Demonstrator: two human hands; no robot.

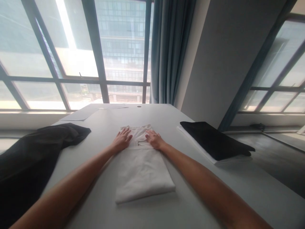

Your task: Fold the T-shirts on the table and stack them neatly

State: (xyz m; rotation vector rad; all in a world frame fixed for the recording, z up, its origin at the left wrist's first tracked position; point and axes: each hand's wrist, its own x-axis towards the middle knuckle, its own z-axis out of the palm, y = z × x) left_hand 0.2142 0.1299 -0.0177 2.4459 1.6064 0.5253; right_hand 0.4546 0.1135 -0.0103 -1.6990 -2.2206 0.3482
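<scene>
A white shirt (145, 171), partly folded into a long narrow shape, lies flat on the white table (95, 203) in front of me. Its lower part is doubled over, with the folded edge just below my hands. My left hand (122, 140) rests on the left side of the shirt's far end, fingers stretched out. On the right side of that end lies my right hand (153, 139), its fingers spread flat on the fabric. Neither hand grips anything.
Dark cloth (35, 152) is heaped over the table's left side. On the right, a folded black garment (214, 140) sits on white cloth near the edge. Paper sheets (81, 114) lie at the far left. Beyond stand windows, a blue-grey curtain (166, 51) and a pillar (221, 57).
</scene>
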